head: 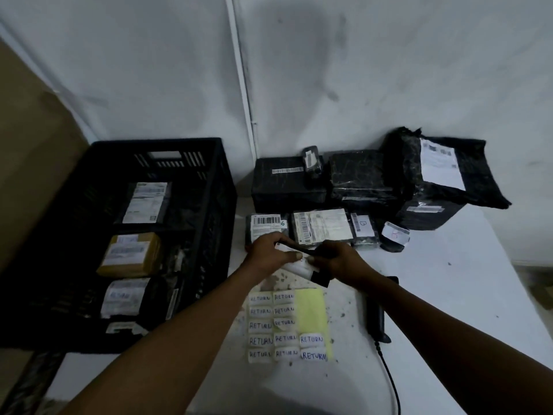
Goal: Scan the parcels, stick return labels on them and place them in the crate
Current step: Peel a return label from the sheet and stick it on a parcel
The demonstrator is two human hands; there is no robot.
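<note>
Both my hands meet above the table on a small black parcel with a white label. My left hand grips its left end and my right hand holds its right end. Just below lies a yellow backing sheet carrying several white RETURN labels. The black crate stands at the left with three labelled parcels inside, among them a brown one. More black parcels are stacked against the wall, with smaller ones in front of them.
A black handheld scanner with its cable lies on the white table to the right of the label sheet. A large black bag parcel sits at the back right. A brown board leans at the far left.
</note>
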